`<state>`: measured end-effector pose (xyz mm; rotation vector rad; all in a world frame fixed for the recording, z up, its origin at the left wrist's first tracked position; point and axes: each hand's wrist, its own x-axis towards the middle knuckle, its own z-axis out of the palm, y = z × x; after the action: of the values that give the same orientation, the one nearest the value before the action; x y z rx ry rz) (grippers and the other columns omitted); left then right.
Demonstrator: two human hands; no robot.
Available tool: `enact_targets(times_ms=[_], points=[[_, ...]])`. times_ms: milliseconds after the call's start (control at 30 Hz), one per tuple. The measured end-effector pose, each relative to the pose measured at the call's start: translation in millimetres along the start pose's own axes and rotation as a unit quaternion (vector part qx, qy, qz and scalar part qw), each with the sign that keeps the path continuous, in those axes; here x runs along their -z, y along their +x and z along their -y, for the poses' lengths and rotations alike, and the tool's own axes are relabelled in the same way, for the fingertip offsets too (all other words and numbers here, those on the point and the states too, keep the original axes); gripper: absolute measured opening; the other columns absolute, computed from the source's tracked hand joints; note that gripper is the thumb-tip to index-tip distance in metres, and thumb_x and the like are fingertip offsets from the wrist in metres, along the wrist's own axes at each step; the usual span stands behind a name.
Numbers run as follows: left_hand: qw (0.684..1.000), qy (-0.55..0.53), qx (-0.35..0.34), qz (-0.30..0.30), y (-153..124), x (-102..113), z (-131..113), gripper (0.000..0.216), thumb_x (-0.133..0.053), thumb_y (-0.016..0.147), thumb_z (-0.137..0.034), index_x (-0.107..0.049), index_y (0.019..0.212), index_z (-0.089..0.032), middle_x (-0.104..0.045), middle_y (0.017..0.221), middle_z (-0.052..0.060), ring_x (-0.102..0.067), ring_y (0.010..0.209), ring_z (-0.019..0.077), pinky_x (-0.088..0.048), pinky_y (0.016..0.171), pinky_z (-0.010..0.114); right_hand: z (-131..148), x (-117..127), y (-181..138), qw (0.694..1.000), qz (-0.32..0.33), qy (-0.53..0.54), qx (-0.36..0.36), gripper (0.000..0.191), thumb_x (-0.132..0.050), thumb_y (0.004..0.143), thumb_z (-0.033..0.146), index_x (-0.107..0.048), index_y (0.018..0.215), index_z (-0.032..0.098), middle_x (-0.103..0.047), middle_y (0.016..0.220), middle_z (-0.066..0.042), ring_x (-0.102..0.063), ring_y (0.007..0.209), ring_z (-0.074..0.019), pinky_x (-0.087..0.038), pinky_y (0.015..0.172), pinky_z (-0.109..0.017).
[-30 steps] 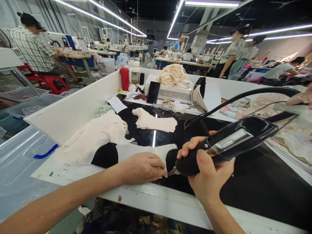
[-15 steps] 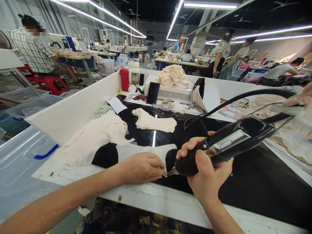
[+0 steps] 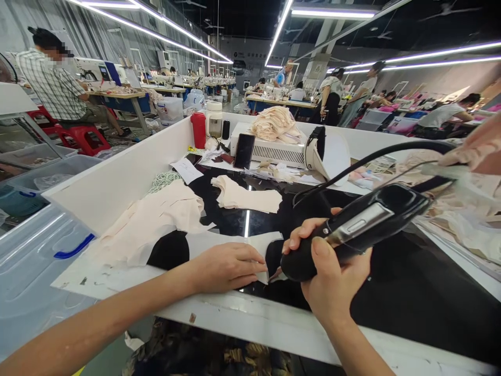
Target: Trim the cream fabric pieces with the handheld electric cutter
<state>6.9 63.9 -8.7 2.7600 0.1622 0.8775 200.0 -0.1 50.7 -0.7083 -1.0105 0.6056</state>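
Note:
My right hand (image 3: pixel 338 277) is wrapped around a black corded power tool (image 3: pixel 364 222) with a silver switch plate. The tool is tilted, its rounded end low at the left and its cord end up at the right. My left hand (image 3: pixel 229 266) lies palm down, fingers stretched out together, on a pale fabric piece (image 3: pixel 219 242) at the near edge of the black work surface. Its fingertips rest close to the tool's lower end, where a small metal part shows; the contact there is partly hidden.
Another person's hand (image 3: pixel 477 146) is by the cord at the right. Pale fabric stacks (image 3: pixel 156 214) lie at the left, with another stack (image 3: pixel 250 196) mid-surface. Behind stand a phone (image 3: pixel 245 151), a white box (image 3: pixel 262 149) and a red cup (image 3: pixel 198 130). A white side wall (image 3: pixel 117 167) bounds the left.
The tool's upper end has shifted slightly left and down, and the other person's hand shows more at the right. My left hand has barely moved on the fabric.

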Motion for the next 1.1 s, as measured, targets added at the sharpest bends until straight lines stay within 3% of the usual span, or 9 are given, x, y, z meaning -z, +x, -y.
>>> enact_targets(times_ms=[267, 467, 633, 833, 1100], points=[[0.998, -0.011, 0.006, 0.058, -3.0, 3.4, -1.4, 0.020, -0.059, 0.113, -0.022, -0.077, 0.118, -0.017, -0.080, 0.115, 0.011, -0.075, 0.111, 0.0222, -0.060, 0.105, 0.035, 14.3, 11.6, 25.7, 0.996, 0.031, -0.078, 0.013, 0.043, -0.092, 0.085, 0.038, -0.059, 0.110, 0.029, -0.073, 0.091, 0.004, -0.070, 0.065, -0.0166, -0.062, 0.059, -0.034], [0.993, -0.069, 0.002, 0.100, -7.9, 21.6, -13.0, 0.019, -0.059, 0.113, -0.025, -0.077, 0.113, -0.018, -0.080, 0.105, 0.009, -0.075, 0.101, 0.0210, -0.060, 0.099, 0.033, 12.0, 13.1, 43.1, 0.987, -0.037, -0.150, 0.054, 0.050, -0.097, 0.077, 0.032, -0.057, 0.107, 0.029, -0.071, 0.089, 0.005, -0.067, 0.064, -0.0149, -0.060, 0.061, -0.032], [0.994, -0.048, -0.009, 0.095, 0.5, 27.1, -18.4, 0.019, -0.058, 0.113, -0.025, -0.076, 0.116, -0.017, -0.080, 0.104, 0.008, -0.075, 0.097, 0.0205, -0.060, 0.095, 0.033, 1.5, 15.8, 48.4, 0.988, -0.058, -0.133, 0.059, 0.041, -0.089, 0.086, 0.034, -0.054, 0.107, 0.028, -0.071, 0.084, 0.006, -0.066, 0.056, -0.0140, -0.060, 0.057, -0.032], [0.997, 0.051, -0.001, 0.051, 27.8, 10.1, -10.7, 0.022, -0.054, 0.115, -0.023, -0.073, 0.123, -0.014, -0.078, 0.111, 0.010, -0.073, 0.105, 0.0208, -0.059, 0.105, 0.037, -8.9, 20.7, 49.1, 0.990, -0.061, -0.109, 0.061, 0.038, -0.085, 0.089, 0.032, -0.052, 0.106, 0.029, -0.070, 0.083, 0.008, -0.065, 0.057, -0.0120, -0.061, 0.058, -0.030], [0.987, 0.138, -0.023, 0.079, 40.9, -18.4, 5.2, 0.023, -0.070, 0.107, -0.027, -0.069, 0.125, -0.014, -0.072, 0.111, 0.009, -0.069, 0.104, 0.0237, -0.058, 0.101, 0.039, -14.7, 23.8, 44.8, 0.992, -0.059, -0.091, 0.061, 0.034, -0.083, 0.091, 0.026, -0.054, 0.107, 0.029, -0.070, 0.081, 0.009, -0.066, 0.057, -0.0118, -0.061, 0.056, -0.029]])
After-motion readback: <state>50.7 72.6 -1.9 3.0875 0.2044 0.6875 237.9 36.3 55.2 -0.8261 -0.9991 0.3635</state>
